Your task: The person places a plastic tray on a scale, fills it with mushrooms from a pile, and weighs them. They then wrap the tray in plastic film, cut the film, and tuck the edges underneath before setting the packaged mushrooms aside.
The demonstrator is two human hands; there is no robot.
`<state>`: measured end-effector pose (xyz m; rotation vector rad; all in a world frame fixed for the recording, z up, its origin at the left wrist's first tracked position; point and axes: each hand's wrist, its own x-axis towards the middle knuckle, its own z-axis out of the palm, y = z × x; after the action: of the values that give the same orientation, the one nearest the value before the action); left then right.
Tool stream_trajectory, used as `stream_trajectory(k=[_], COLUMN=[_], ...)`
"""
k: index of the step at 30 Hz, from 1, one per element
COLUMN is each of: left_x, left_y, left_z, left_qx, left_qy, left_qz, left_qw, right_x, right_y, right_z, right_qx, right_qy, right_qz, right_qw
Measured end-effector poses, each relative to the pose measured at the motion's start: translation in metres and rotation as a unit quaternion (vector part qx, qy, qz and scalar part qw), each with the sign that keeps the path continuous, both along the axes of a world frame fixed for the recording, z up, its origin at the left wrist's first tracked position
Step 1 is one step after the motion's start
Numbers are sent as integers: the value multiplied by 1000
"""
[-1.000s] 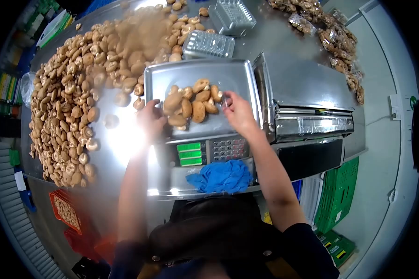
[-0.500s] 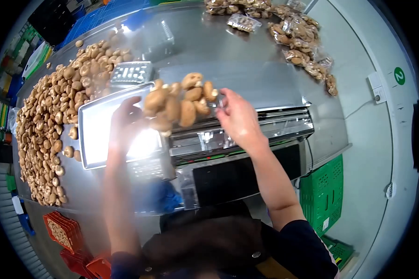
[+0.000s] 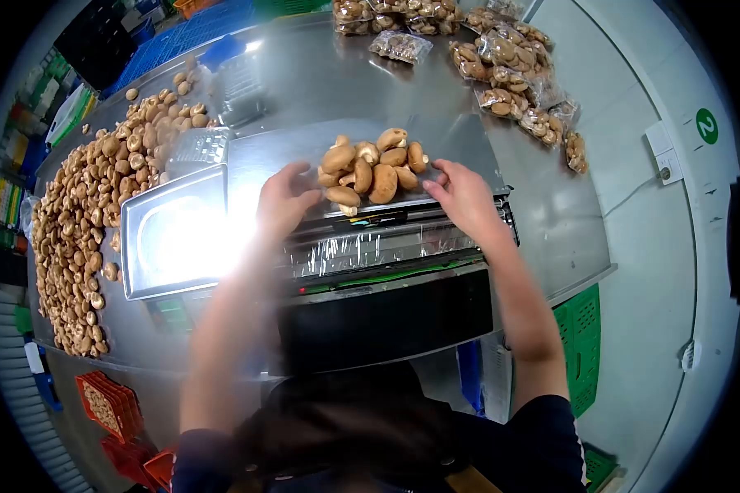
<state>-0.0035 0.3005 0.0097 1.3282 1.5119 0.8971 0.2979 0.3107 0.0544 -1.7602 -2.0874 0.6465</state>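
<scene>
A steel desk [image 3: 386, 74] carries a loose heap [image 3: 82, 205] of mushrooms at left, bagged packs [image 3: 510, 74] at the far right, and a shiny scale pan [image 3: 173, 234]. Green crates [image 3: 580, 345] stand below. The tray [image 3: 370, 172] of brown, tan-capped mushrooms sits on the wrapper [image 3: 386, 238], left hand [image 3: 284, 201] and right hand [image 3: 464, 193] fingers grasping its ends.

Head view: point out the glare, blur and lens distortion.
Head view: strong glare burns out the scale pan and washes over the left hand; fisheye distortion bends the steel table and darkens the corners; the batch of mushrooms and right hand read fairly sharp; the edges are soft.
</scene>
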Motion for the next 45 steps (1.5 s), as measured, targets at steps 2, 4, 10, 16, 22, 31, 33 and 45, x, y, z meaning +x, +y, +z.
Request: stream_trajectory(k=[2,4,10,16,22,31,33,45], left_x=[-16,-32,-29,-38,-28,-72,-43,4], left_y=[-27,-55,-62,-78,-72,-57,7,-52], left_z=[3,41,76,82,64,134,116,91], left_qx=[193,280,296,210,276,371,333,-83], left_qy=[110,383,494,522,432,-132,18,-101], left_qz=[-29,-116,-335,-333,-378,51,85,-146], left_qw=[974,873,746,757,771,918,939,981], right_x=[21,63,91,99,87,75,35,22], right_y=[-8,-17,-10,-23,-17,-1,55,-38], right_z=[13,8,-7,-25,-12,95,82,62], right_qx=[17,111,173,202,154,245,255,-148], right_qy=[0,-67,-151,-37,49,376,337,288], right_qz=[51,177,362,303,361,-4,20,60], right_qw=[999,976,903,931,918,894,906,944])
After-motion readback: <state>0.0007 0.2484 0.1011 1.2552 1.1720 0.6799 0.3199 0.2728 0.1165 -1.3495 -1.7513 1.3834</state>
